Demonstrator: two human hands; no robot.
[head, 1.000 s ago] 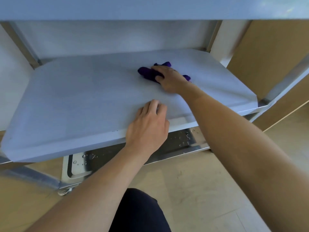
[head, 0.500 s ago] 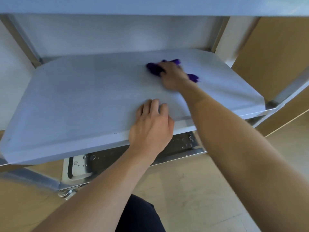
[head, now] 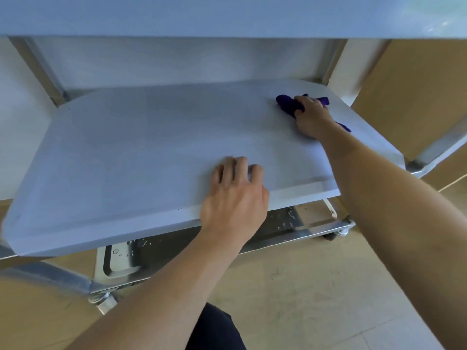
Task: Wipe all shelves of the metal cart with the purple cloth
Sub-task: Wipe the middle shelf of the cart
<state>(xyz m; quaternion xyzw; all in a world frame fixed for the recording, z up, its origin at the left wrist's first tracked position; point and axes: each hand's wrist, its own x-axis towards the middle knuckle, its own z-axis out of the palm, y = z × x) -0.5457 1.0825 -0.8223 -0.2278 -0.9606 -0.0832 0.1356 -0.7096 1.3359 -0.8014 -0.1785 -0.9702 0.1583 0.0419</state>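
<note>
The metal cart's middle shelf [head: 141, 147] fills the view, pale and smooth. My right hand [head: 312, 117] grips the bunched purple cloth [head: 286, 104] and presses it on the shelf near the far right corner. A strip of the cloth trails out behind the wrist. My left hand [head: 235, 195] rests on the shelf's front edge, its fingers bent onto the surface and holding nothing. The top shelf [head: 227, 13] runs across above. The bottom shelf [head: 123, 261] shows below with water drops on it.
Cart posts [head: 38, 69] stand at the back left and back right. A caster wheel [head: 101, 299] sits under the bottom left corner, another at the right. Beige floor [head: 303, 286] lies in front and a wooden panel [head: 417, 97] stands to the right.
My right hand has slid the purple cloth from the shelf's back middle towards the far right corner. My left hand stays on the front edge.
</note>
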